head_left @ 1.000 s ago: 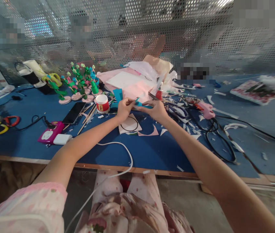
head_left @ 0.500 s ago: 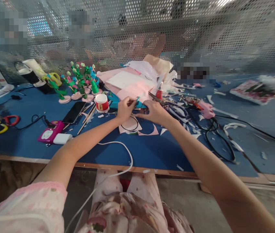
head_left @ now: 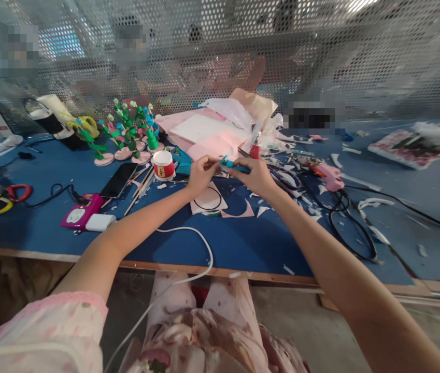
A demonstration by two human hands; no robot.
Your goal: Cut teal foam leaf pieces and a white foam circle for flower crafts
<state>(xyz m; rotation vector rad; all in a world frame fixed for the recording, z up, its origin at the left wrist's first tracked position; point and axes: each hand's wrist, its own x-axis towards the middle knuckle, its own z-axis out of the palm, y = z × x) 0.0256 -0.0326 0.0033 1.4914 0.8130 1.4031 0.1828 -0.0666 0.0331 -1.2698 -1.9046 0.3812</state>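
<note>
A bright blue strip (head_left: 239, 167), paper or ribbon, stretches between my hands above the blue table. My left hand (head_left: 202, 175) pinches near its left end, where the strip looks rolled or wound into a small bundle; my fingers partly hide it. My right hand (head_left: 254, 175) grips the strip's other part between thumb and fingers. Below my left hand lies a pale card with a black circle outline (head_left: 214, 201), beside a pink offcut with a curved edge (head_left: 243, 210). More folded blue material (head_left: 183, 165) lies just left of my left hand, by a red and white jar (head_left: 163, 167).
Green and blue paper plants on pink discs (head_left: 138, 155) stand at the left, near a phone (head_left: 118, 180) and a magenta device (head_left: 82, 212). A pink glue gun (head_left: 330, 177) with its black cord and many scraps lie right. Pink sheets (head_left: 215, 142) are piled behind.
My right hand has moved slightly right and turned, and the blue strip now shows more clearly between my hands. My left hand has barely shifted.
</note>
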